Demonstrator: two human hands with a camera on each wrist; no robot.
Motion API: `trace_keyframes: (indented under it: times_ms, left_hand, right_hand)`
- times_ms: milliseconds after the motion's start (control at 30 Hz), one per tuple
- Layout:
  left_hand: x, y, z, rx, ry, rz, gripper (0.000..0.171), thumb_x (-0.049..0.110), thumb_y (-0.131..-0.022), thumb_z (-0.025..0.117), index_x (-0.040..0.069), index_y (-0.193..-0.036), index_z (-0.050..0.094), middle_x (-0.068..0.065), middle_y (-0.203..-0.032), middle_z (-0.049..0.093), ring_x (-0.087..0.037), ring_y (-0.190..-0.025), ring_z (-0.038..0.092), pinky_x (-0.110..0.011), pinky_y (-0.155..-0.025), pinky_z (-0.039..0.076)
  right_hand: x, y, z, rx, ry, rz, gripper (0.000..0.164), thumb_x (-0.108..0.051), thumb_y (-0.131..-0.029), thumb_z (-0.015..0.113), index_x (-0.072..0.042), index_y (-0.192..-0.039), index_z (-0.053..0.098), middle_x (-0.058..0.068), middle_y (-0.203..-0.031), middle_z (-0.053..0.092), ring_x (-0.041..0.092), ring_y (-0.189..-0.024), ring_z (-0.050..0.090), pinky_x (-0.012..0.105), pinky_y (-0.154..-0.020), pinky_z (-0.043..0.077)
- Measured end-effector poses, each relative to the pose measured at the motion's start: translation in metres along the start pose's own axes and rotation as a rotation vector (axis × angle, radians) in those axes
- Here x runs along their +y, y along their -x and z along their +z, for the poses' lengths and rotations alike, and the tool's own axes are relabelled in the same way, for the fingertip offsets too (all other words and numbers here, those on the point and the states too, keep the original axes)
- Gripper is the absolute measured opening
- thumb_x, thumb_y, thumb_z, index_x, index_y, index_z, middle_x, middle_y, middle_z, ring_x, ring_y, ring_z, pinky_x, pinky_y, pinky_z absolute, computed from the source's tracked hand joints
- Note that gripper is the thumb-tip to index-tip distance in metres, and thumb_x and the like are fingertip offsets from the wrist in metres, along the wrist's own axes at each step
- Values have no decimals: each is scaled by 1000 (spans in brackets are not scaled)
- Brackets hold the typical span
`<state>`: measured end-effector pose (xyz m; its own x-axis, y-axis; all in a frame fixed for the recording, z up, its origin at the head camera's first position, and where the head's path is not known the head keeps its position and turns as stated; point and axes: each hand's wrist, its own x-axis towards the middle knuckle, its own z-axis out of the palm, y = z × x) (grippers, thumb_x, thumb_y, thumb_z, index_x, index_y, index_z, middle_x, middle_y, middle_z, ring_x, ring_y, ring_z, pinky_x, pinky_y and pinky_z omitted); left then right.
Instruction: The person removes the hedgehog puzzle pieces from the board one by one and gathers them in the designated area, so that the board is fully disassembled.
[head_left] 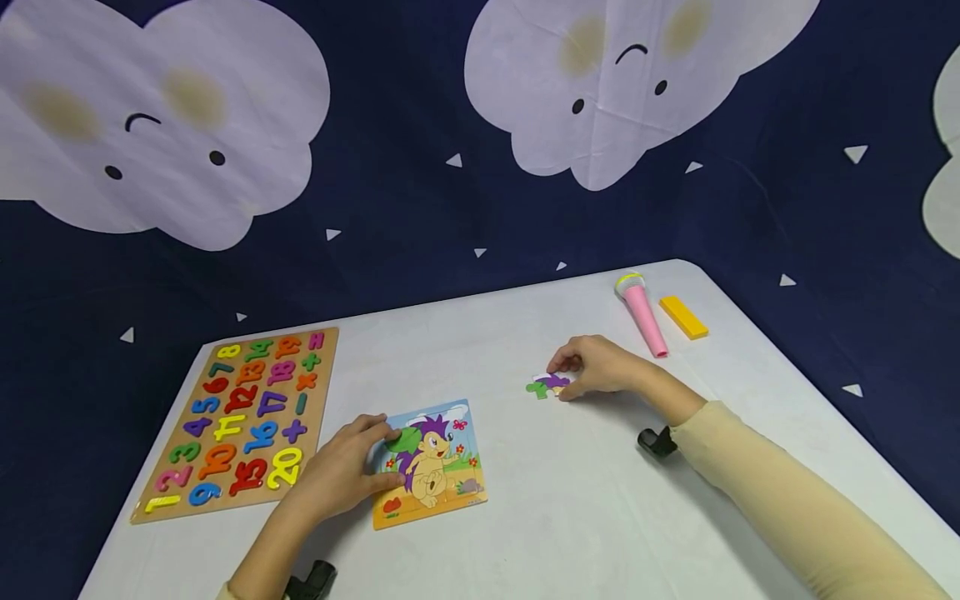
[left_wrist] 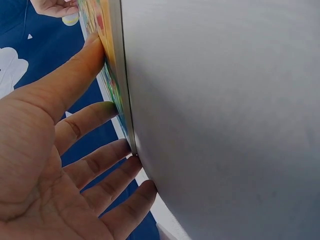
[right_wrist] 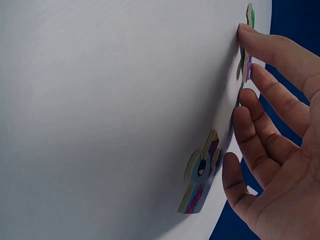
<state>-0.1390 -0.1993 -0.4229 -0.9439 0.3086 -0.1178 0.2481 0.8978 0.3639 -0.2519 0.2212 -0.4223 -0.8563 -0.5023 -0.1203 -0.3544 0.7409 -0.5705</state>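
Observation:
A square hedgehog puzzle board (head_left: 431, 471) lies flat on the table in the head view. My left hand (head_left: 341, 467) rests at its left edge, thumb and index fingertip on the picture, the other fingers by the edge. Farther right, my right hand (head_left: 603, 367) pinches a small green and purple puzzle piece (head_left: 540, 387) between thumb and index finger, low at the tabletop. Below that hand in the right wrist view lies another loose puzzle piece (right_wrist: 192, 200), light blue with an eye and pink marks. The hand hides this second piece in the head view.
A wooden number board (head_left: 232, 417) with coloured digits and signs lies on the left of the white table (head_left: 555, 517). A pink toy microphone (head_left: 643, 317) and a yellow block (head_left: 683, 317) lie at the back right. Behind hangs a dark blue cloth (head_left: 397, 208) with clouds.

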Motion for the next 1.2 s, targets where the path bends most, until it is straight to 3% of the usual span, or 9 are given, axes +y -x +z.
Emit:
trace_keyframes:
  times_ms: [1000,1200]
  left_hand:
    - [2,1,1,9,18,-22,62,45,-84,92,19,-138,72,-15,-158,58,-44,-146,53,-70,-110,51]
    - [3,1,1,8,26,-40,60,44,-84,92,19,-136,73,-14,-161,56,-45,-148,52,-70,-110,51]
  right_hand:
    - [1,2,-2,-30,-2,27,40,-21,-81,95,-14,-118,80,3,-108,72,19,-101,60,36,-96,50]
    - [-4,1,0,21,48,-19,42,-24,-81,95,-14,-118,79,4,-108,73,21,-100,61,37,-93,50]
